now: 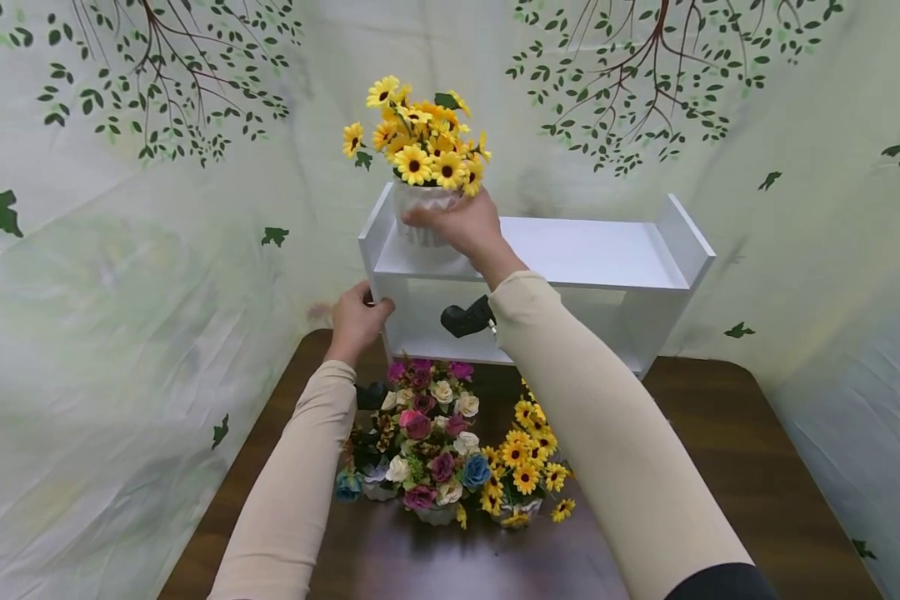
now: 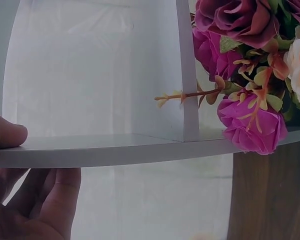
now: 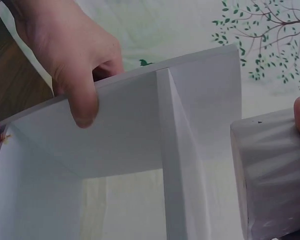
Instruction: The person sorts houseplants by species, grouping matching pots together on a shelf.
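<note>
My right hand [image 1: 474, 229] grips a white ribbed flowerpot [image 1: 418, 200] of yellow daisy-like flowers [image 1: 431, 146]. The pot is at the left end of the white shelf's [image 1: 592, 250] top board. In the right wrist view, the pot [image 3: 275, 172] is tilted in the frame, beside the shelf's side panel, with a thumb on it. Lower down, my left hand [image 1: 358, 321] holds the left side panel by its front edge. The left wrist view has the thumb on one face of that panel [image 2: 115, 154] and the fingers on the other.
Before the shelf, on the dark brown table [image 1: 720, 433], stand pots of mixed roses [image 1: 427, 425] and yellow flowers [image 1: 525, 458]. Blue flowers [image 1: 348, 485] are at the left. A curtain printed with branches [image 1: 656, 50] hangs behind. Black wrist gear [image 1: 467, 318] hangs below my right wrist.
</note>
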Tool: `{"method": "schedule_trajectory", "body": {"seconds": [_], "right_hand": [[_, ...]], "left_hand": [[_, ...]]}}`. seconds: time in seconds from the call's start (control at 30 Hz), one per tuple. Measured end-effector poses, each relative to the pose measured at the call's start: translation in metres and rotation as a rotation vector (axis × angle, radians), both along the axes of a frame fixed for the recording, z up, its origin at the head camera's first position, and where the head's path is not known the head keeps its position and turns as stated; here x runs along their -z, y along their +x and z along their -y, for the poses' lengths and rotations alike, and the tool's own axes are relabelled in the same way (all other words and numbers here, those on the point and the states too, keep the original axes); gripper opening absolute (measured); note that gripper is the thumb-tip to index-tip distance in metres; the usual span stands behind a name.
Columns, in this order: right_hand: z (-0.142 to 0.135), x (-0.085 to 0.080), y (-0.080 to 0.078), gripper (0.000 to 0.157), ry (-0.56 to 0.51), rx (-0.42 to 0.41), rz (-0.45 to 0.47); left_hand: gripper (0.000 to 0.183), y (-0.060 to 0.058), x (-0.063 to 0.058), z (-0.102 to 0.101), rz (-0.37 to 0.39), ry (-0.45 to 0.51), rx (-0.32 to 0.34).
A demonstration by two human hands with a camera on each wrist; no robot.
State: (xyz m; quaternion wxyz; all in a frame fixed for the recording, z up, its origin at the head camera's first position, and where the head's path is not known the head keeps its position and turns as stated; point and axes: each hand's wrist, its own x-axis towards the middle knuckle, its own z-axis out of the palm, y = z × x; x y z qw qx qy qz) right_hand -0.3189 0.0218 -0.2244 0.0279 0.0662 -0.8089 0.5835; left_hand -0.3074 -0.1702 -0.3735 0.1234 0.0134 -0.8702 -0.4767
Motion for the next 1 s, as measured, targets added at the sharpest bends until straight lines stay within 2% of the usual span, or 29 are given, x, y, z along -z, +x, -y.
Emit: {"method": "schedule_trajectory", "body": {"seconds": [0.27,0.67,0.87,1.0], "right_hand": [[0.002,0.009,-0.004,0.091,0.017,0.043,0.026],[0.014,0.025,-0.005,0.086,-0.003,0.006,0.024],[0.023,0.030,-0.011,0.078,-0.009,0.049,0.005],[0.031,0.034,-0.015,0.077,0.008,0.113,-0.014]], "left_hand": [[0.039,-0.001,0.003,-0.004,0.001,-0.006,0.006],[0.041,0.005,0.001,0.000,0.026,-0.028,0.003],[0.041,0.005,0.000,-0.002,0.047,-0.013,-0.014],[0.041,0.004,0.000,-0.003,0.034,-0.021,-0.018]]}}
